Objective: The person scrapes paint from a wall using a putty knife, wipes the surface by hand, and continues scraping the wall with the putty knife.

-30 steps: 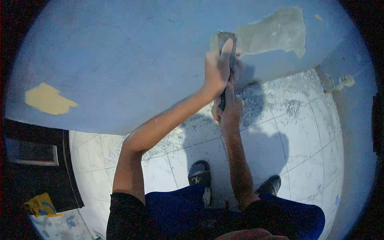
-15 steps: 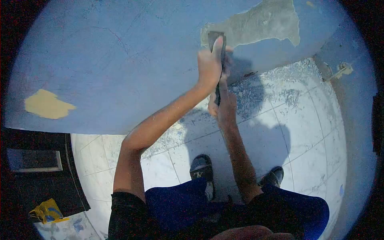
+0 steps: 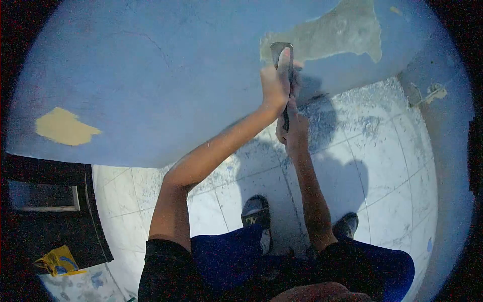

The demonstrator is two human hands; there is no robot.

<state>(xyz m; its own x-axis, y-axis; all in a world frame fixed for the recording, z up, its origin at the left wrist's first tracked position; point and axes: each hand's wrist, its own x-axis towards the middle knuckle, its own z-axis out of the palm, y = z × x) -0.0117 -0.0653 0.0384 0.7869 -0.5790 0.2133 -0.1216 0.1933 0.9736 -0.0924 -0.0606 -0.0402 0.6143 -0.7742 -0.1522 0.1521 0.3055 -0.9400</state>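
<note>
I face a blue painted wall [image 3: 151,75] that fills the far part of my view. High on its right, a large patch of bare grey plaster [image 3: 342,35] shows where the paint is gone, and low on the left sits a smaller yellowish patch [image 3: 65,127]. Another blue wall [image 3: 445,151] meets it at the right, forming a corner. Below me the floor is white tile [image 3: 392,171], littered with paint flakes thickest along the wall's foot. At the near left stands dark furniture [image 3: 45,201], with a yellow bag [image 3: 56,259] beside it. The light is dim and bluish.
</note>
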